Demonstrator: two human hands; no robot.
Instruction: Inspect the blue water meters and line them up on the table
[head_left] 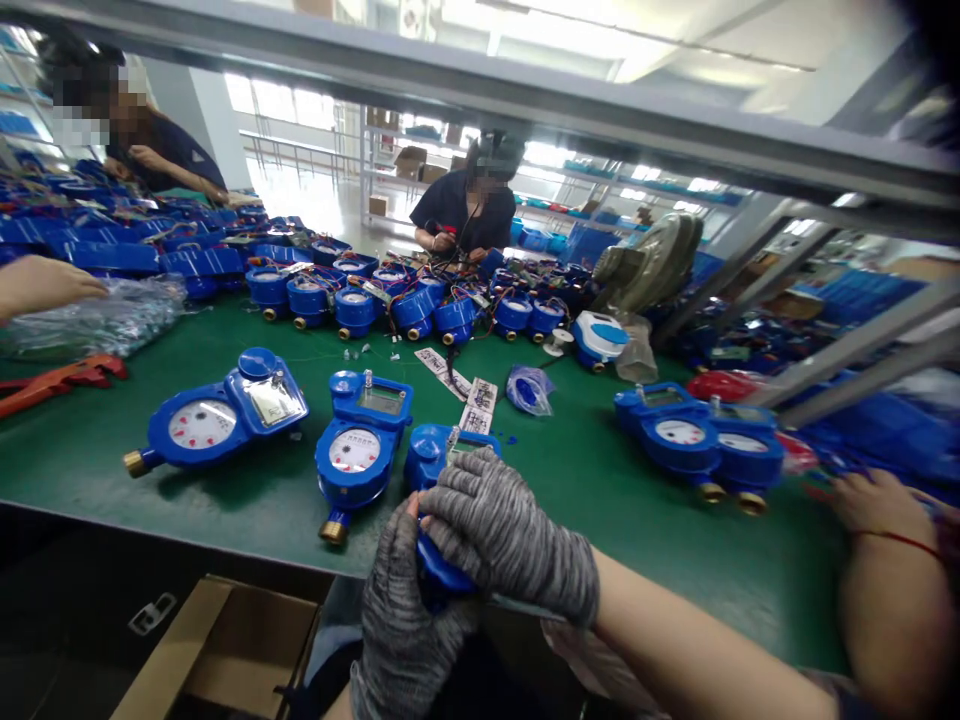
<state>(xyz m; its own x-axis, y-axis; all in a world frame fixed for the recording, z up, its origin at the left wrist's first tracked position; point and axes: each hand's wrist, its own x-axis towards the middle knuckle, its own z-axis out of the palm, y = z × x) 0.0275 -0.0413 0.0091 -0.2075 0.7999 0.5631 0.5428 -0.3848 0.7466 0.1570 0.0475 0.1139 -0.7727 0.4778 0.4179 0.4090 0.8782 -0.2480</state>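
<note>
Both my hands wear grey knitted gloves with bare fingertips. My left hand [405, 610] is wrapped round the near left side of a blue water meter [431, 450] at the table's front edge. Over the top of the same meter lies my right hand [502, 520], its fingers curled and covering the dial. The meter's raised back part shows beyond my fingers. Just left of it stands a second blue meter [354, 450] with a white dial and brass fitting. Further left, a third meter [202, 425] lies angled, its brass end pointing left.
Two blue meters [679, 432] stand at the right, near another person's hand [881, 505]. Rows of open meters [356, 308] with wires line the back. An orange wrench [67, 380] lies left. A cardboard box [247, 640] is below the green table [585, 480].
</note>
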